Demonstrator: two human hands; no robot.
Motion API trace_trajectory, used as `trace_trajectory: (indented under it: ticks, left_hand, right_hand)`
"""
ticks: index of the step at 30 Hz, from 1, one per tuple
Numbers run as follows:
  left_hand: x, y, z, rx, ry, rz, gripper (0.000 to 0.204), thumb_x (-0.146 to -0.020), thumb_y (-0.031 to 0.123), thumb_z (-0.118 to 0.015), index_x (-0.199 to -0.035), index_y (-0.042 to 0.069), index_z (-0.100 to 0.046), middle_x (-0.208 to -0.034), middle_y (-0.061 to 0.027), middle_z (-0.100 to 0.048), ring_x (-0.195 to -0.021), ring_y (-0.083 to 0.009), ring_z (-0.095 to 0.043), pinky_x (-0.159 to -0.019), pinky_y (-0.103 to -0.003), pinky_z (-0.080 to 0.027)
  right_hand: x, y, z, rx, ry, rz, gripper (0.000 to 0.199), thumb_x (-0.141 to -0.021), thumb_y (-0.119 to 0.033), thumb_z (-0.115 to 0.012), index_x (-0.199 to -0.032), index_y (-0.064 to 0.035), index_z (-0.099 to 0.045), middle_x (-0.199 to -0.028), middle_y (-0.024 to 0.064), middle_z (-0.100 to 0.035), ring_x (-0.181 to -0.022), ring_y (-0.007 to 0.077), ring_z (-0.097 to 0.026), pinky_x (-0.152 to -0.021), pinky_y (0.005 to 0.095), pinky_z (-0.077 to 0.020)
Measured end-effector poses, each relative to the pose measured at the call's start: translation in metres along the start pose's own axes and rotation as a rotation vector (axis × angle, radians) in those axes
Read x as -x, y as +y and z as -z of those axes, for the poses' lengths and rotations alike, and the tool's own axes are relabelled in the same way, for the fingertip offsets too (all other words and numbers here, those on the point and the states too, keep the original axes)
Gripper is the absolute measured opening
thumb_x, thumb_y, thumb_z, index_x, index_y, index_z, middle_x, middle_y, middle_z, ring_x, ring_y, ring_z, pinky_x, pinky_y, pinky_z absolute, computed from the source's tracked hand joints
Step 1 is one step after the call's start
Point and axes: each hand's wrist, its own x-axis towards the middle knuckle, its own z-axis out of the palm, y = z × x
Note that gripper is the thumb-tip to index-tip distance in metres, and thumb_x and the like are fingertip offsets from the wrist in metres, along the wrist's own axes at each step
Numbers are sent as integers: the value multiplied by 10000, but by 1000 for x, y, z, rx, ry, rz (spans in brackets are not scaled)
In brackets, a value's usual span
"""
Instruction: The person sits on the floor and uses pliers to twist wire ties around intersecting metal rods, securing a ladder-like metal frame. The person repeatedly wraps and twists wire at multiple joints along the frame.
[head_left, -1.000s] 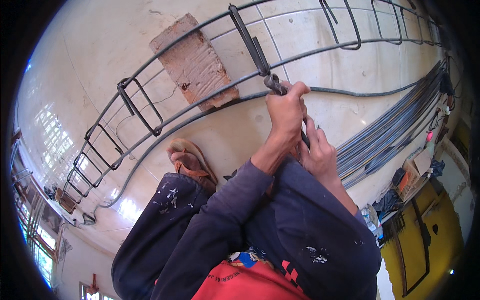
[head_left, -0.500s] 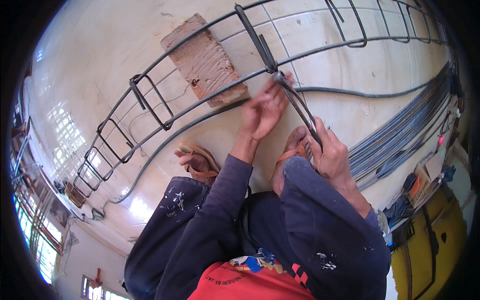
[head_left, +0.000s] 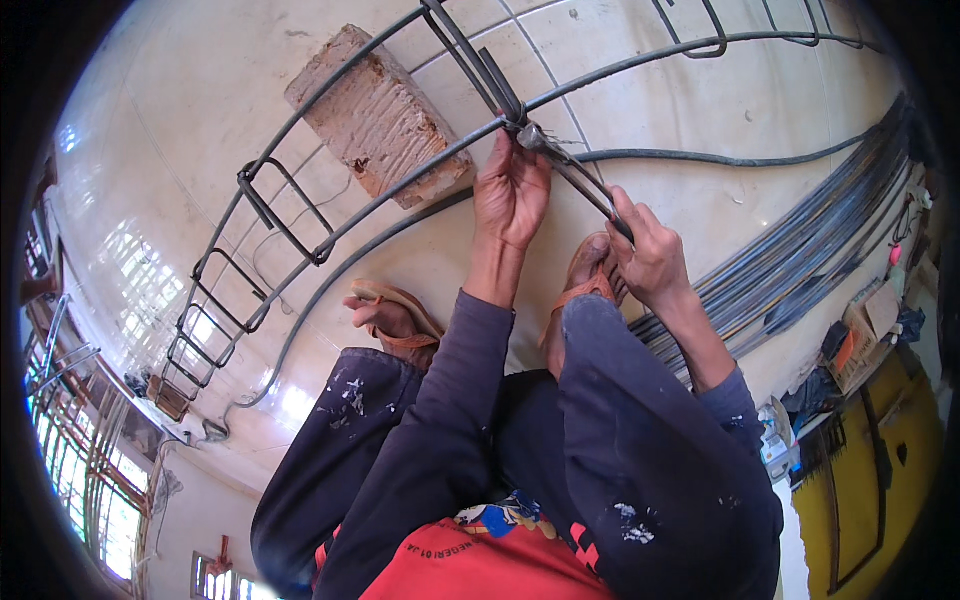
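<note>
A pair of pincers (head_left: pixel 580 178) is gripped by its handles in my right hand (head_left: pixel 648 250). The jaws sit against the joint where a bent stirrup (head_left: pixel 478 62) meets the lower long bar of a rebar cage (head_left: pixel 415 177). Thin wire ends (head_left: pixel 562 136) stick out beside the jaws. My left hand (head_left: pixel 513 195) is turned palm up just left of the pincers, its fingers closed at that same joint. The fingertips are partly hidden by the bar and jaws.
A rough brick (head_left: pixel 380 115) lies under the cage. A dark loose bar (head_left: pixel 690 155) runs along the tiled floor near my sandalled feet (head_left: pixel 395 325). At right lies a bundle of steel rods (head_left: pixel 800 245), with a cardboard box (head_left: pixel 865 335) beyond.
My left hand has moved up and left to the joint, its fingers closing there. The pincers stay at the joint in my right hand. The whole view has shifted slightly.
</note>
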Motion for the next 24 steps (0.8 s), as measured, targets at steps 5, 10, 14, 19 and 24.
trace_trajectory:
  ticks: [5,10,14,19,24]
  left_hand:
    - [2,-4,-13,-29,-67,11,253,-986,112,-523,-1180,-46,-562,-1135,-158,-638,-1046,-236,-623,-882,-332,-550]
    - [-2,-1,-4,-65,-58,-29,274,-984,97,-521,-1212,-54,-534,-1162,-167,-622,-1064,-243,-619,-819,-311,-581]
    - [-4,3,3,-128,-118,-41,284,-982,80,-515,-1228,-64,-514,-1163,-180,-615,-1074,-245,-613,-828,-305,-574]
    - [-3,1,-1,-125,-127,-34,297,-972,81,-535,-1217,-85,-508,-1169,-190,-604,-1074,-249,-611,-863,-319,-558]
    - [-7,3,-5,-106,-173,35,283,-975,91,-536,-1197,-83,-521,-1131,-190,-626,-1064,-238,-618,-874,-306,-561]
  right_hand:
    - [3,-10,9,-121,-64,-36,415,-899,-135,-625,-1290,-27,-540,-782,175,-596,-606,376,-612,-564,429,-499]
    - [2,-42,27,-346,-273,-292,355,-957,-145,-562,-1228,83,-537,-800,189,-631,-613,313,-643,-581,361,-499]
    - [-2,-49,36,-917,-451,-609,425,-1028,-287,-435,-1245,67,-526,-713,67,-542,-487,132,-487,-448,264,-383]
    - [-10,-47,55,-1557,-695,-949,520,-1048,-404,-343,-1293,31,-488,-660,-14,-426,-453,42,-357,-368,173,-256]
    - [-14,-60,62,-1102,-597,-719,418,-990,-291,-512,-1251,33,-480,-726,22,-554,-514,81,-500,-466,235,-414]
